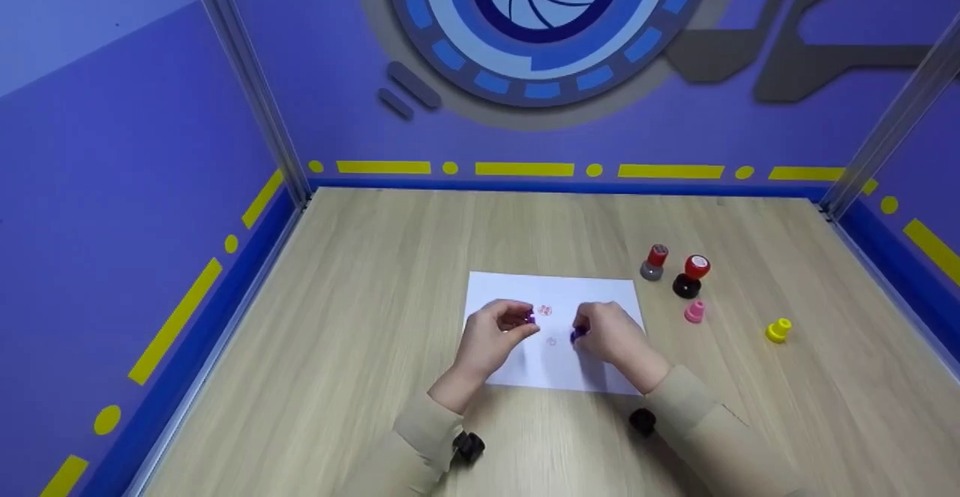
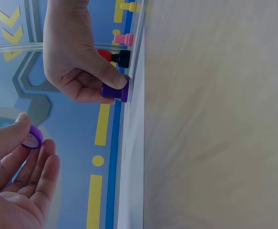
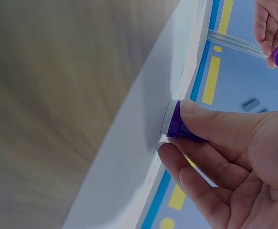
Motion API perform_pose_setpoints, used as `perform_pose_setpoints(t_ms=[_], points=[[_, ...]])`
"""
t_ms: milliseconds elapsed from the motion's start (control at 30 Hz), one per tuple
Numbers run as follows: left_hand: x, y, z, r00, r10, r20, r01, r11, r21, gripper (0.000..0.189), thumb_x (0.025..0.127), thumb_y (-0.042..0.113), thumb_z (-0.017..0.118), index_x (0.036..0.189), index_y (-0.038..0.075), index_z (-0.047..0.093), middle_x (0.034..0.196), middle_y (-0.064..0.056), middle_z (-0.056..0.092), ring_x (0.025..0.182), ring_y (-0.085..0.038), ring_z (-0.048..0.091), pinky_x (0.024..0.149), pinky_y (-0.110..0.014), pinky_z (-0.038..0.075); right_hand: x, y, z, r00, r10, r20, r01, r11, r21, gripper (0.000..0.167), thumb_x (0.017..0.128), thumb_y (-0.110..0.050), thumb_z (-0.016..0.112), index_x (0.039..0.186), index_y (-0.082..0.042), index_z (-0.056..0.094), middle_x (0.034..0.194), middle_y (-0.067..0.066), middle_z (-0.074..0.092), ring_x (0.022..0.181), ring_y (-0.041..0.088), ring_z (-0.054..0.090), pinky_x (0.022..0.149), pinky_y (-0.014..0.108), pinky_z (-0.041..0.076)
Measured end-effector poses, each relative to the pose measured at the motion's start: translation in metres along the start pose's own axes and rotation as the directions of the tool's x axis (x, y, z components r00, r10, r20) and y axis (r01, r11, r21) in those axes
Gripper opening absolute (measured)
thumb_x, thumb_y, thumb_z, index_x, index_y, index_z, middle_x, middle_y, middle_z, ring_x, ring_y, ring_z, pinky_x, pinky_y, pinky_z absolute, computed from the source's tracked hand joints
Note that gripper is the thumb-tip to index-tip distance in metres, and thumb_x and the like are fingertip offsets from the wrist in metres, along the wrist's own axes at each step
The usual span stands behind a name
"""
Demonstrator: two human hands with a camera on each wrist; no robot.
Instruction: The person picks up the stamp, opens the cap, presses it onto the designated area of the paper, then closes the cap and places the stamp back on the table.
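Observation:
Between thumb and fingers, my left hand [image 1: 484, 343] pinches a small round purple cap [image 2: 36, 135], raised above a sheet of white paper [image 1: 592, 290]. My right hand [image 1: 613, 335] grips a purple stamp [image 3: 175, 119] by its body over the right half of the sheet. The stamp's pale end faces the paper and sits right at its surface in the right wrist view. Two prints lie on the sheet between the hands: a red flower-like print [image 1: 545, 310] and a fainter print [image 1: 551, 341] nearer me.
Right of the paper stand a red-and-grey stamp [image 1: 654, 263], a red-and-black stamp [image 1: 691, 277] and a small pink stamp [image 1: 695, 311]. A yellow stamp [image 1: 778, 330] is farther right. Blue-purple panels [image 1: 525, 144] enclose the wooden table [image 1: 360, 294] at the back and sides.

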State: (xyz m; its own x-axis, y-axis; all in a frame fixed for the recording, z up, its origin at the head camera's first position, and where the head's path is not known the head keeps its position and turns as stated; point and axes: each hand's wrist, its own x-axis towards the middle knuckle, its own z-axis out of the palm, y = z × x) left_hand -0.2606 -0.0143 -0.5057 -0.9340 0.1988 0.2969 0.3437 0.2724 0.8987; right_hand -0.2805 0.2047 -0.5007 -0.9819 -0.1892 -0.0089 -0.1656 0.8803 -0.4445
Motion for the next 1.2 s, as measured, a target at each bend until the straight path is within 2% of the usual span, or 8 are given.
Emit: perform_pose_setpoints(t_ms=[200, 300, 367, 467, 633, 733, 867, 1200], points=[[0.000, 0.001, 0.001, 1.000, 0.011, 0.007, -0.011, 1.000, 0.009, 0.028, 0.087, 0.011, 0.083, 0.112, 0.003, 0.075, 0.105, -0.013, 0.077, 0.094, -0.019, 0.074, 0.081, -0.021, 0.060, -0.004, 0.007, -0.004, 0.998, -0.059, -0.005, 0.059, 0.997, 0.044, 0.017, 0.084, 0.000, 0.079, 0.100, -0.005, 0.075, 0.092, 0.008, 0.075, 0.083, 0.021, 0.069, 0.079, 0.042, 0.061], [0.001, 0.002, 0.002, 1.000, 0.028, 0.001, -0.028, 1.000, 0.004, 0.028, 0.087, 0.012, 0.083, 0.112, 0.003, 0.075, 0.104, -0.012, 0.077, 0.093, -0.020, 0.074, 0.081, -0.023, 0.061, -0.010, 0.012, -0.016, 0.991, -0.079, -0.108, 0.099, 0.976, 0.192, 0.019, 0.085, -0.003, 0.081, 0.103, -0.003, 0.075, 0.095, 0.011, 0.076, 0.088, 0.024, 0.072, 0.081, 0.038, 0.062], [0.001, 0.003, 0.002, 1.000, 0.029, -0.005, -0.029, 1.000, -0.003, 0.028, 0.087, 0.012, 0.082, 0.113, 0.003, 0.075, 0.105, -0.011, 0.076, 0.094, -0.020, 0.073, 0.082, -0.023, 0.061, -0.015, 0.013, -0.026, 0.977, -0.050, -0.206, 0.121, 0.928, 0.352, 0.021, 0.087, -0.005, 0.081, 0.106, -0.001, 0.075, 0.099, 0.013, 0.076, 0.091, 0.023, 0.072, 0.080, 0.031, 0.062], [0.000, 0.004, 0.002, 0.999, 0.037, -0.010, -0.037, 0.999, -0.011, 0.028, 0.088, 0.013, 0.082, 0.114, 0.004, 0.075, 0.106, -0.010, 0.076, 0.095, -0.021, 0.073, 0.083, -0.024, 0.061, -0.024, 0.011, -0.036, 0.964, 0.058, -0.259, 0.119, 0.779, 0.615, 0.026, 0.090, -0.007, 0.078, 0.115, 0.001, 0.073, 0.105, 0.009, 0.076, 0.094, 0.017, 0.072, 0.082, 0.021, 0.060], [-0.001, 0.007, 0.004, 0.998, 0.062, -0.009, -0.063, 0.997, -0.041, 0.028, 0.089, 0.014, 0.081, 0.114, 0.004, 0.075, 0.108, -0.010, 0.075, 0.098, -0.028, 0.074, 0.082, -0.023, 0.061, -0.035, 0.006, -0.028, 0.984, 0.160, -0.077, 0.009, 0.388, 0.922, 0.024, 0.097, -0.002, 0.069, 0.121, 0.001, 0.069, 0.101, -0.003, 0.074, 0.095, 0.009, 0.073, 0.090, 0.021, 0.060], [-0.001, 0.008, 0.005, 0.997, 0.078, -0.008, -0.078, 0.995, -0.059, 0.028, 0.088, 0.013, 0.081, 0.114, 0.004, 0.075, 0.108, -0.012, 0.075, 0.098, -0.032, 0.074, 0.080, -0.022, 0.060, -0.037, 0.002, -0.018, 0.988, 0.154, -0.012, -0.028, 0.256, 0.966, 0.021, 0.098, 0.002, 0.065, 0.117, -0.004, 0.070, 0.099, -0.004, 0.075, 0.095, 0.010, 0.074, 0.093, 0.024, 0.060], [-0.003, 0.009, 0.007, 0.997, 0.079, 0.013, -0.078, 0.995, -0.063, 0.029, 0.089, 0.012, 0.081, 0.114, 0.001, 0.074, 0.108, -0.013, 0.076, 0.097, -0.033, 0.073, 0.079, -0.021, 0.059, -0.038, -0.005, -0.005, 0.993, 0.118, 0.016, -0.043, 0.235, 0.971, 0.020, 0.097, 0.002, 0.066, 0.114, -0.007, 0.071, 0.099, -0.004, 0.078, 0.095, 0.009, 0.074, 0.095, 0.026, 0.060], [-0.005, 0.008, 0.011, 0.993, 0.104, 0.062, -0.100, 0.993, -0.069, 0.032, 0.088, 0.013, 0.081, 0.116, -0.001, 0.074, 0.108, -0.015, 0.077, 0.095, -0.031, 0.074, 0.080, -0.024, 0.061, -0.042, -0.009, 0.007, 0.997, 0.058, 0.040, -0.056, 0.292, 0.955, 0.018, 0.096, -0.004, 0.070, 0.114, -0.004, 0.070, 0.102, -0.004, 0.075, 0.100, 0.010, 0.075, 0.097, 0.028, 0.060]])
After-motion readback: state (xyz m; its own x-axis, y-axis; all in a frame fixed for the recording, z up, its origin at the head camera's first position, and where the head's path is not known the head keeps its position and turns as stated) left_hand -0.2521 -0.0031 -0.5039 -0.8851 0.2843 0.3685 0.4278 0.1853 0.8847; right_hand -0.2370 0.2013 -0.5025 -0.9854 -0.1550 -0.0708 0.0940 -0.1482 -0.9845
